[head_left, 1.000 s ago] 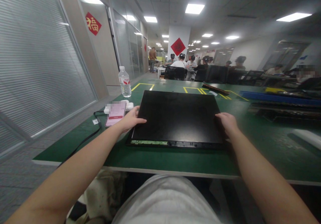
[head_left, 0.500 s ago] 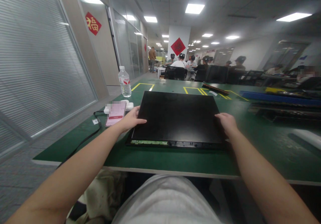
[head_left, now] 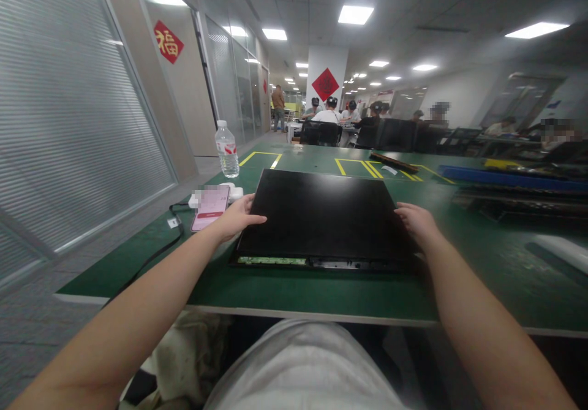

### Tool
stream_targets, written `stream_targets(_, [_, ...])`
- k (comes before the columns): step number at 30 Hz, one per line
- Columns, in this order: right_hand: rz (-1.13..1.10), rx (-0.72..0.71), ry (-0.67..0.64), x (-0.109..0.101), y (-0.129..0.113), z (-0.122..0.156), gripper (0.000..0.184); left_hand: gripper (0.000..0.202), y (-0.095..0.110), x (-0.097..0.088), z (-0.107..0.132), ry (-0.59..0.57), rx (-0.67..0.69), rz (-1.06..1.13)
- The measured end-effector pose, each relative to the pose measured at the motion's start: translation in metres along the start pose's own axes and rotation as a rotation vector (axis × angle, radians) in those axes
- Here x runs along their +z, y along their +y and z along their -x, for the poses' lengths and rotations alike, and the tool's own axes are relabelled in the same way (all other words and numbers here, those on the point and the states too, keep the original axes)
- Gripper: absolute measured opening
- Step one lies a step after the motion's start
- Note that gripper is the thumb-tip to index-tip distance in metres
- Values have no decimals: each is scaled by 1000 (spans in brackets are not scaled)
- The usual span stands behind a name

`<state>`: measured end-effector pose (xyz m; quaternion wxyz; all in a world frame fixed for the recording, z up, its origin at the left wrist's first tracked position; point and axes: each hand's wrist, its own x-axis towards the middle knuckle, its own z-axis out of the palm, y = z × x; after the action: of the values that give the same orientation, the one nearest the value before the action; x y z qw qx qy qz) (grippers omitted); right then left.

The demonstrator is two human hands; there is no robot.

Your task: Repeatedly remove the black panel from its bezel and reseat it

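A large black flat panel (head_left: 321, 214) lies on the green table (head_left: 285, 290) in front of me, a strip of green circuit board showing along its near edge. My left hand (head_left: 236, 217) grips the panel's left edge, thumb on top. My right hand (head_left: 418, 223) holds the right edge the same way, fingers curled over the side. The panel's far edge looks slightly raised off the table.
A pink-cased phone (head_left: 210, 208) with a white charger and black cable lies left of the panel. A water bottle (head_left: 227, 149) stands at the far left. Dark trays and a blue strip (head_left: 509, 180) lie on the right. Several people sit at desks behind.
The panel's far edge has tipped up a little and its top now catches light. Both hands stay on its side edges.
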<state>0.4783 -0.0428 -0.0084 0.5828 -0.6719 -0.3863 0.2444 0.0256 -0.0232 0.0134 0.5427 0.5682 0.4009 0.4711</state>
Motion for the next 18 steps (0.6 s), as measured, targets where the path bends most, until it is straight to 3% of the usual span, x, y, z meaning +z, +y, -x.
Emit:
stream_targets(2, [-59,73,-6,-1,-6,4,46,71,1,-1,0,5,-2,-4])
stream_targets(4, [-81,111,-12,-1,-13,9,48,68,2,-2,0,22,-20,-16])
stream_targets(10, [-60,143,-37,-1,-20,16,27,61,3,-7,-1,97,-93,-35])
stream_targets(18, [-54,147,-91,3,-23,20,10,57,12,-11,0,166,-84,-80])
